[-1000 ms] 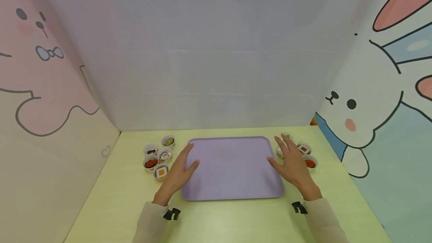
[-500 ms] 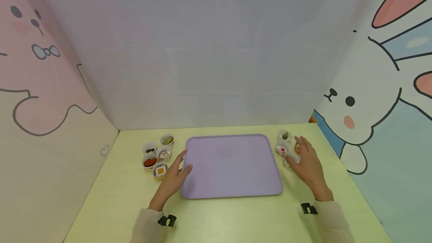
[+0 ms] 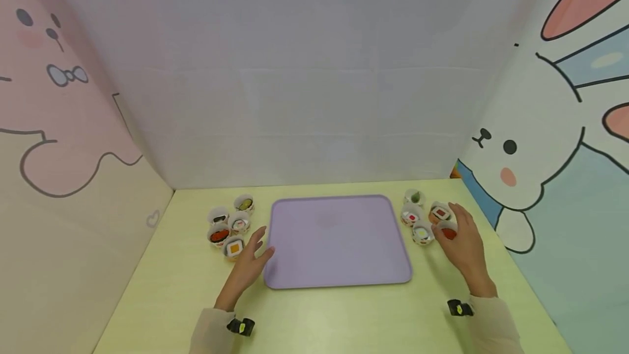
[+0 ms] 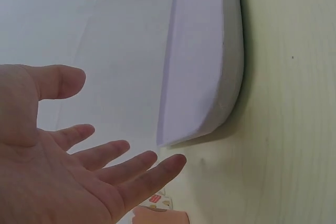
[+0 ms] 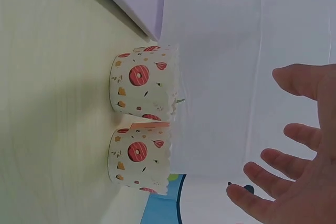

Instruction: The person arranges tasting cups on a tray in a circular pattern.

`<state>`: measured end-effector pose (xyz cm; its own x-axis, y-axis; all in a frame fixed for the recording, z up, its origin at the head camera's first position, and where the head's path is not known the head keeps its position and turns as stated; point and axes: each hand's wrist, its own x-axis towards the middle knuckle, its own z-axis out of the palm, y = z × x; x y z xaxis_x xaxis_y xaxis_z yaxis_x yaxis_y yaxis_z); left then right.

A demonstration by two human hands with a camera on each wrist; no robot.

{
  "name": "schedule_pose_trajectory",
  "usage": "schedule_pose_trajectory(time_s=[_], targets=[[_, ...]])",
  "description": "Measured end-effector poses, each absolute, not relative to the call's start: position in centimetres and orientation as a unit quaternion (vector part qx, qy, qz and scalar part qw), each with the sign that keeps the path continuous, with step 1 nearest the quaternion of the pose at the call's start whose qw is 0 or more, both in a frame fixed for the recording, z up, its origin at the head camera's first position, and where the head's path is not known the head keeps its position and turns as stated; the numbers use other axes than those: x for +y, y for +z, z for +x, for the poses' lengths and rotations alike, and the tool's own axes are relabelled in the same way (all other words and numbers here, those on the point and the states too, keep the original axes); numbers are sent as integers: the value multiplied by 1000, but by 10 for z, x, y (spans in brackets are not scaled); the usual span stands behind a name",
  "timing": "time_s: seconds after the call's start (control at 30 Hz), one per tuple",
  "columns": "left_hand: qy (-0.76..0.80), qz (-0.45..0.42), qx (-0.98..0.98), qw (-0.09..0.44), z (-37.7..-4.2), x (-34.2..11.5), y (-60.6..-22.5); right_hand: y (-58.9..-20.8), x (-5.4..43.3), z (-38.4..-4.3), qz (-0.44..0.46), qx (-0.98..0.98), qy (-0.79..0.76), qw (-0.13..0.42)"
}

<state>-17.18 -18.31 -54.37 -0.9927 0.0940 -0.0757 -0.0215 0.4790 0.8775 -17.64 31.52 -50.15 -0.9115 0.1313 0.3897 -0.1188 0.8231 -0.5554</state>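
Over the right-hand group of small paper cups, my right hand [image 3: 463, 247] hovers with relaxed, spread fingers, nearest the cup with red filling [image 3: 448, 230], which it partly covers. In the right wrist view, two doughnut-printed paper cups [image 5: 143, 85] stand apart from that hand. My left hand [image 3: 247, 267] is held by the left edge of a lilac tray [image 3: 339, 245], palm bare and fingers apart. Close to it is a paper cup with a white-and-orange square piece [image 3: 234, 247], like sushi. Neither hand holds anything.
Several more paper cups stand left of the tray, including one with red topping [image 3: 219, 235] and one with green filling [image 3: 244, 204]. At right are cups with a green piece [image 3: 415, 197] and a brown-centred square [image 3: 440, 212]. A white sheet [image 3: 314, 97] hangs behind the table.
My right hand has moved right and slightly down, off the inner cups towards the outer red one. The left hand has drawn back a little to the left. Cups and tray stay put.
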Motion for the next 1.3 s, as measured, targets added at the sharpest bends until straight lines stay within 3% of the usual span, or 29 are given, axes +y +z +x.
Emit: schedule_pose_trajectory(time_s=[0.27, 0.87, 1.3], targets=[[543, -22, 834, 95, -172, -188, -549, -510, 328, -172, -11, -914, 346, 213], [578, -43, 806, 125, -177, -189, -556, -522, 356, -171, -82, -890, 432, 123], [557, -67, 817, 133, -188, -192, -566, -538, 367, -176, -91, -861, 501, 1]])
